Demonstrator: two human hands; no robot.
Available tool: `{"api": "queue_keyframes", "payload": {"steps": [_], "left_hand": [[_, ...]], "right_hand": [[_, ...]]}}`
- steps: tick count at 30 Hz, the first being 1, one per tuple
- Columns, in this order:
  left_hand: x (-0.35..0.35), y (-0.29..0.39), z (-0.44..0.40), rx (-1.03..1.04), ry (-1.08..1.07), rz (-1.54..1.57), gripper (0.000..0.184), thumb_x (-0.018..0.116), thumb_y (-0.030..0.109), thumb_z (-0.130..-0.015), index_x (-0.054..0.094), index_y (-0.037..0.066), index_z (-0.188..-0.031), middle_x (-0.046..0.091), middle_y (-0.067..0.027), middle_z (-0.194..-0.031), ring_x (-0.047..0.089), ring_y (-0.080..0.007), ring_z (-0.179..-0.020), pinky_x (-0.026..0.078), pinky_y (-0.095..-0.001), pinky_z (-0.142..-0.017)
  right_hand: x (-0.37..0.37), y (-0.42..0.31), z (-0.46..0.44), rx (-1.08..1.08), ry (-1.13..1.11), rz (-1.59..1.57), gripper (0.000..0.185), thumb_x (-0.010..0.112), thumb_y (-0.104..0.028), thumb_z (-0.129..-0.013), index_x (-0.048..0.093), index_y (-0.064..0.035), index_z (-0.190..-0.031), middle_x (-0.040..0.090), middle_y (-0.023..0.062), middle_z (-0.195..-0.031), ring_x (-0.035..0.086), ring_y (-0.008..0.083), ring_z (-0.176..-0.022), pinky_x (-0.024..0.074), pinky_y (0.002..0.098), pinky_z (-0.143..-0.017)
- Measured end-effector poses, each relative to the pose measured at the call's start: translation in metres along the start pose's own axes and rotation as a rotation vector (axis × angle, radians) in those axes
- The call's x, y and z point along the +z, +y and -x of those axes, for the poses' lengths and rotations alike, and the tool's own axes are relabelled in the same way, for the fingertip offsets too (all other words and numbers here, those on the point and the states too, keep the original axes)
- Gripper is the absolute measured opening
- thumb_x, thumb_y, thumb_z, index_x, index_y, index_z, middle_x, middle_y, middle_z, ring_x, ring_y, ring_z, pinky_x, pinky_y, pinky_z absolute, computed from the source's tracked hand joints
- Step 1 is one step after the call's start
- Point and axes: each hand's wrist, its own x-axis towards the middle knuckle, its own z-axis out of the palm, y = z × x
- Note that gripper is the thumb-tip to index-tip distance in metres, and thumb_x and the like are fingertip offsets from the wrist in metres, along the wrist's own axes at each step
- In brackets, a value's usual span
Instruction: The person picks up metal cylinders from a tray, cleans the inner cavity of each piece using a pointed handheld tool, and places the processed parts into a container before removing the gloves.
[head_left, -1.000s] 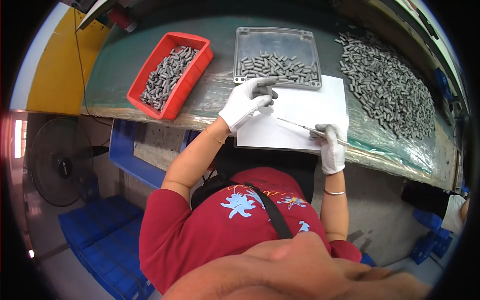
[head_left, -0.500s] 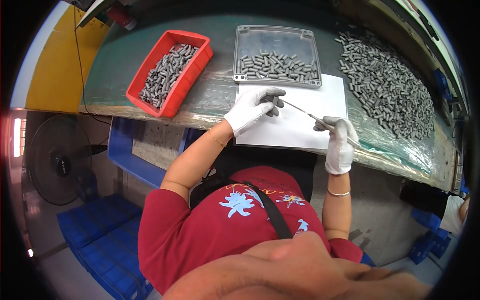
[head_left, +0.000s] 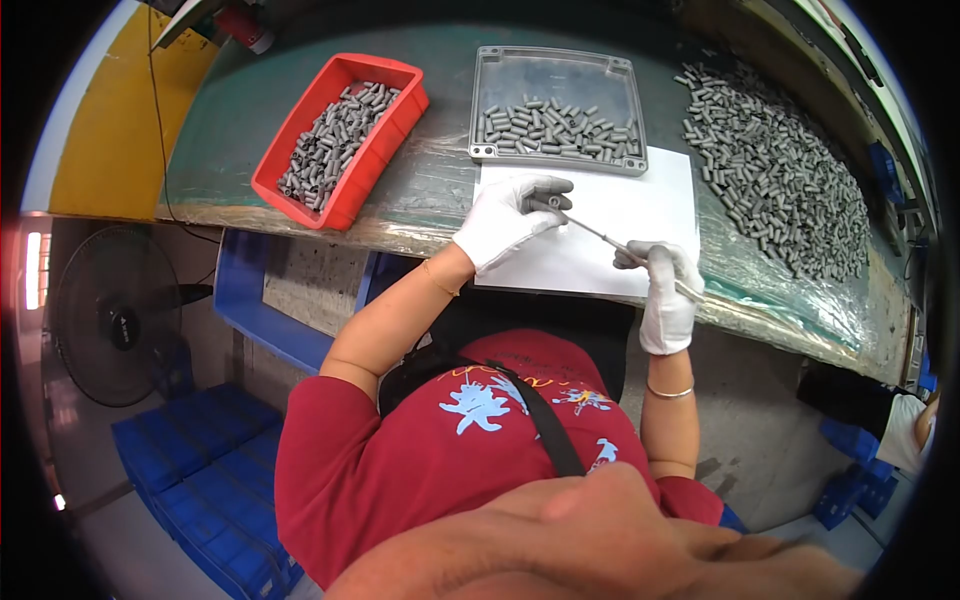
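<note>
In a white glove with grey fingertips, my left hand [head_left: 515, 215] pinches a small grey cylinder [head_left: 554, 203], its hollow end showing. My right hand [head_left: 668, 285], gloved the same way, is closed round a thin metal rod tool [head_left: 610, 240]. The rod's tip reaches to the cylinder at my left fingertips; whether it is inside the bore I cannot tell. Both hands are above a white sheet of paper [head_left: 640, 205]. Just beyond them sits a clear plastic tray [head_left: 560, 80] partly filled with grey cylinders [head_left: 555, 130].
A red bin [head_left: 385, 150] of grey cylinders stands at the left of the green table [head_left: 440, 100]. A large pile of cylinders [head_left: 775, 170] covers the right side. Blue crates [head_left: 200, 440] and a black fan [head_left: 120, 325] are at lower left. Another person's sleeve [head_left: 905, 430] shows at far right.
The right hand has shifted slightly left, bringing the rod closer to my left fingers. The cylinder in my left hand has turned so its open end shows.
</note>
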Motion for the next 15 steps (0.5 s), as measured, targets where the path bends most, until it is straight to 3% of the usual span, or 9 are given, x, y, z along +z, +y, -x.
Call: {"api": "queue_keyframes", "payload": {"steps": [6, 12, 15], "left_hand": [[0.002, -0.012, 0.0, 0.059, 0.148, -0.144, 0.028, 0.071, -0.006, -0.087, 0.068, -0.005, -0.115, 0.071, -0.0118, -0.113, 0.069, -0.0166, -0.101, 0.056, -0.0283, -0.09], [-0.001, -0.012, 0.0, 0.155, 0.143, -0.324, 0.031, 0.072, -0.006, -0.084, 0.073, 0.003, -0.113, 0.071, -0.0077, -0.115, 0.067, -0.016, -0.104, 0.055, -0.0279, -0.092], [-0.002, -0.011, 0.002, 0.234, 0.129, -0.349, 0.034, 0.071, -0.007, -0.083, 0.073, 0.006, -0.114, 0.066, -0.0063, -0.122, 0.064, -0.0173, -0.112, 0.055, -0.0293, -0.095]], "right_hand": [[-0.002, -0.01, 0.005, -0.047, -0.051, 0.044, 0.03, 0.058, -0.023, -0.102, 0.068, 0.0052, -0.099, 0.071, 0.0156, -0.087, 0.07, 0.0233, -0.081, 0.0552, 0.0363, -0.081], [-0.005, -0.023, 0.008, -0.104, -0.027, 0.051, 0.01, 0.067, 0.001, -0.091, 0.069, 0.0041, -0.099, 0.072, 0.0142, -0.096, 0.07, 0.0203, -0.09, 0.0551, 0.0333, -0.083], [-0.007, -0.029, 0.005, -0.242, -0.111, 0.265, 0.019, 0.072, 0.006, -0.082, 0.07, 0.0012, -0.1, 0.073, 0.013, -0.097, 0.071, 0.0209, -0.089, 0.0553, 0.032, -0.082]]}}
